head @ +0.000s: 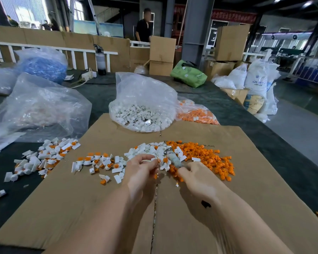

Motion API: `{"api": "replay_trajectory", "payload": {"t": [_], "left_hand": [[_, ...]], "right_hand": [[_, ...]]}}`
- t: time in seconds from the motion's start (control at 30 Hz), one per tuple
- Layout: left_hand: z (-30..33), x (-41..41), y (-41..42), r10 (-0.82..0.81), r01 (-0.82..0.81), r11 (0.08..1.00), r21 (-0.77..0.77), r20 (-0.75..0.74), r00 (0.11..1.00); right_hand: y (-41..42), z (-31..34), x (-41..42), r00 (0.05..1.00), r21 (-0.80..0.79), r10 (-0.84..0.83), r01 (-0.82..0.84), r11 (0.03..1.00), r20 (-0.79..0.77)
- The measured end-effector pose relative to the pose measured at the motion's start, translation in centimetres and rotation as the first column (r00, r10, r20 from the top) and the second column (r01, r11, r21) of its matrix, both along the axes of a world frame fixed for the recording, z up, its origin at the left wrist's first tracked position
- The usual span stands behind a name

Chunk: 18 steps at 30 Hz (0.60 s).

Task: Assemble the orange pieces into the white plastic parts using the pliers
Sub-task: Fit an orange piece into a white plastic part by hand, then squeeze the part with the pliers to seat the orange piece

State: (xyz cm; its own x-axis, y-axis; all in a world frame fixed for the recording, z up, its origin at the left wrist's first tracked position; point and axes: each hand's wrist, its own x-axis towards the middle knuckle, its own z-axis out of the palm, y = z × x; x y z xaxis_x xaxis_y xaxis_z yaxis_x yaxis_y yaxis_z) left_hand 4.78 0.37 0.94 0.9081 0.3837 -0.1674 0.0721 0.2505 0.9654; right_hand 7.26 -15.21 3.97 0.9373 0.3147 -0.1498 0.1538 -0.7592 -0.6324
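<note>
- Pliers (173, 158) are held tight in the right hand (195, 177).
- A small white part (155, 159) is pinched by the left hand (140, 168).
- The part should be squeezed slowly and straight.

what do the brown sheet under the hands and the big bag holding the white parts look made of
Flat brown work sheet: corrugated cardboard by its look, matte, with a centre seam like a flattened box. Large clear bag of white parts: thin plastic film, glossy, crinkled and see-through.
</note>
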Motion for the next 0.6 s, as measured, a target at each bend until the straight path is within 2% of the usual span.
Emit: {"api": "replay_trajectory", "payload": {"t": [0.1,0.2,0.6], "left_hand": [[1.0,0.1,0.3,0.022,-0.022,1.000,-0.015,0.008,1.000],[1.4,-0.1,0.6,0.045,-0.046,0.998,-0.050,-0.013,0.999],[1.5,0.1,0.9,0.086,-0.087,0.996,-0.035,-0.039,0.996]], "right_hand": [[0.3,0.6,-0.3,0.984,0.084,0.047,-0.033,0.996,-0.175],[0.6,1.2,-0.7,0.957,0.174,0.104,-0.057,0.983,-0.272],[1.2,2.2,-1.2,0.917,0.230,0.147,-0.062,0.971,-0.371]]}}
